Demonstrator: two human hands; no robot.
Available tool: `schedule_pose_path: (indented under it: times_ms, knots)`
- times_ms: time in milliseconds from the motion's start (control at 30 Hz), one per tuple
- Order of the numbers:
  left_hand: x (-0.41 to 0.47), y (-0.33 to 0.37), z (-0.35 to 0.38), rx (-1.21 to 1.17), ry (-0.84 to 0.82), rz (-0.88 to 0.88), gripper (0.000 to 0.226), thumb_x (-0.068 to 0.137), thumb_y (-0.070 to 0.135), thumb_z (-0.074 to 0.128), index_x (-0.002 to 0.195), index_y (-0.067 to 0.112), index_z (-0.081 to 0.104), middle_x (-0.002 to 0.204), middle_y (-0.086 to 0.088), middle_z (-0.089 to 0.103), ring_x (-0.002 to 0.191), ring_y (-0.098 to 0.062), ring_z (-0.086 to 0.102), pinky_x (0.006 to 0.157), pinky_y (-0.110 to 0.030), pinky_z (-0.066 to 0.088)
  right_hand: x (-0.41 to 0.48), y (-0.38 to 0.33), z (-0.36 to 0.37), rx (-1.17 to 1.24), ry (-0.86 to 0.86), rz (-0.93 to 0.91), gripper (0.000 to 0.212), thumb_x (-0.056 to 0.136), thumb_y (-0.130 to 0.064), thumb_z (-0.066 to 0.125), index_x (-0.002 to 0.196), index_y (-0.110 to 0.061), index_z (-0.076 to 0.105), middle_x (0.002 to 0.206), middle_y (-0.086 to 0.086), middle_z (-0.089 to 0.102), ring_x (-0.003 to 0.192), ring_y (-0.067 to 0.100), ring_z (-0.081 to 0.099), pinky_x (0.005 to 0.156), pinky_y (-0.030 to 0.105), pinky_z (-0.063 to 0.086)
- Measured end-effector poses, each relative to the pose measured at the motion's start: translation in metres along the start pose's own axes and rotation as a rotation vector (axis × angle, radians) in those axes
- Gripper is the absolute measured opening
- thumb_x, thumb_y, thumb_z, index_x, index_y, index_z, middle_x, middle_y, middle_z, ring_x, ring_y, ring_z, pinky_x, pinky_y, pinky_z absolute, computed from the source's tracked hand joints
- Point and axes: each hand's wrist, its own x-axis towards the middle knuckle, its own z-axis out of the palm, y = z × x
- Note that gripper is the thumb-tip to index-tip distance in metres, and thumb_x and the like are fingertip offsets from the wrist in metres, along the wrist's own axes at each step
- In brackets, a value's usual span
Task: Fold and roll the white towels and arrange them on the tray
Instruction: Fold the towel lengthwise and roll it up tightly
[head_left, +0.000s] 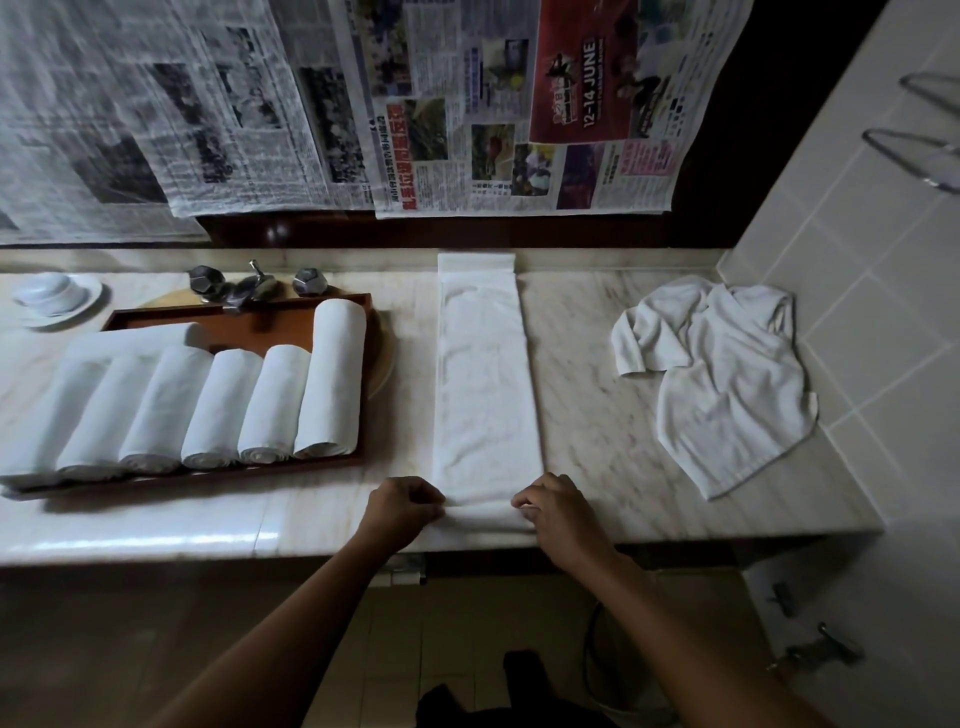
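Observation:
A white towel folded into a long narrow strip (485, 374) lies on the marble counter, running from the back wall to the front edge. Its near end is curled into a small roll (480, 514). My left hand (402, 506) pinches the roll's left end and my right hand (553, 506) pinches its right end. To the left, a brown tray (291, 325) holds several rolled white towels (275, 405) lying side by side. A loose crumpled white towel (722, 379) lies at the right of the counter.
A faucet with two dark knobs (254, 286) stands behind the tray, with a white dish (54, 296) at far left. Newspaper sheets (363, 104) hang on the wall behind. A tiled wall (857, 234) bounds the counter on the right.

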Motion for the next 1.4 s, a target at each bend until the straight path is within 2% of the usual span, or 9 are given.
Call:
schedule_pose_path:
  times_ms: [200, 300, 367, 467, 600, 767, 967, 1233, 1400]
  knots:
    - [-0.005, 0.003, 0.011, 0.107, 0.119, 0.142, 0.017, 0.083, 0.013, 0.078, 0.080, 0.028, 0.072, 0.084, 0.007, 0.067, 0.077, -0.006, 0.062, 0.063, -0.019, 0.042, -0.002, -0.005, 0.003, -0.052, 0.079, -0.019, 0.033, 0.083, 0.012, 0.065, 0.097, -0.018, 0.071, 0.095, -0.005, 0.058, 0.096, 0.016, 0.053, 0.077, 0.018, 0.052]
    - [-0.007, 0.000, 0.020, 0.249, 0.138, 0.316, 0.017, 0.083, 0.002, 0.070, 0.085, 0.019, 0.073, 0.090, 0.002, 0.059, 0.079, -0.013, 0.057, 0.063, -0.013, 0.035, -0.001, -0.005, 0.004, -0.121, 0.082, -0.012, 0.024, 0.086, 0.003, 0.070, 0.092, -0.021, 0.071, 0.094, -0.005, 0.059, 0.092, 0.017, 0.053, 0.072, 0.029, 0.049]
    - [-0.008, -0.002, 0.027, 0.374, 0.128, 0.433, 0.024, 0.082, -0.006, 0.065, 0.087, 0.015, 0.074, 0.090, -0.003, 0.061, 0.083, -0.021, 0.058, 0.065, -0.021, 0.041, -0.002, -0.004, 0.006, -0.156, 0.075, -0.009, 0.025, 0.085, 0.001, 0.070, 0.092, -0.022, 0.071, 0.093, -0.006, 0.058, 0.090, 0.017, 0.053, 0.070, 0.036, 0.052]
    - [-0.011, -0.007, 0.033, 0.476, 0.156, 0.525, 0.026, 0.074, -0.008, 0.069, 0.087, 0.014, 0.074, 0.085, -0.004, 0.062, 0.078, -0.028, 0.059, 0.060, -0.038, 0.053, -0.006, -0.001, 0.008, -0.183, 0.048, -0.010, 0.024, 0.088, -0.002, 0.069, 0.099, -0.023, 0.073, 0.098, -0.006, 0.058, 0.094, 0.018, 0.053, 0.072, 0.036, 0.053]
    - [-0.020, -0.011, 0.033, 0.511, 0.137, 0.574, 0.034, 0.064, -0.003, 0.074, 0.093, 0.014, 0.071, 0.090, -0.003, 0.060, 0.078, -0.026, 0.057, 0.060, -0.039, 0.054, -0.015, -0.004, 0.004, -0.204, 0.043, -0.077, 0.024, 0.093, -0.009, 0.060, 0.113, -0.021, 0.067, 0.112, -0.006, 0.056, 0.102, 0.018, 0.049, 0.079, 0.034, 0.051]
    - [-0.015, -0.011, 0.032, 0.508, 0.141, 0.549, 0.048, 0.058, -0.012, 0.075, 0.098, 0.013, 0.070, 0.094, -0.005, 0.060, 0.080, -0.027, 0.058, 0.060, -0.040, 0.055, -0.015, -0.004, 0.001, -0.227, -0.020, -0.110, 0.044, 0.090, -0.008, 0.058, 0.131, -0.022, 0.058, 0.127, -0.006, 0.048, 0.115, 0.017, 0.043, 0.092, 0.029, 0.048]
    - [-0.013, -0.007, 0.025, 0.399, 0.096, 0.460, 0.035, 0.075, -0.006, 0.066, 0.105, 0.011, 0.073, 0.100, -0.005, 0.066, 0.095, -0.027, 0.059, 0.076, -0.037, 0.052, -0.008, 0.002, -0.005, -0.247, -0.043, -0.123, 0.056, 0.080, 0.007, 0.060, 0.127, -0.024, 0.062, 0.124, -0.009, 0.056, 0.112, 0.018, 0.049, 0.087, 0.027, 0.039]
    - [-0.015, -0.006, 0.005, 0.069, 0.079, 0.196, 0.015, 0.084, 0.020, 0.081, 0.091, 0.030, 0.072, 0.085, 0.018, 0.072, 0.081, 0.006, 0.066, 0.069, -0.005, 0.044, -0.011, 0.005, -0.016, 0.153, -0.013, 0.115, 0.025, 0.097, -0.009, 0.064, 0.112, -0.029, 0.066, 0.111, -0.015, 0.063, 0.104, 0.001, 0.059, 0.092, 0.025, 0.052]
    - [-0.009, -0.004, 0.000, -0.054, 0.056, 0.042, 0.010, 0.085, 0.028, 0.082, 0.094, 0.031, 0.078, 0.087, 0.016, 0.075, 0.082, 0.008, 0.066, 0.068, -0.008, 0.045, -0.003, 0.009, -0.012, 0.156, 0.067, 0.110, 0.015, 0.096, -0.014, 0.066, 0.107, -0.022, 0.074, 0.104, -0.010, 0.066, 0.101, 0.007, 0.062, 0.089, 0.030, 0.052]
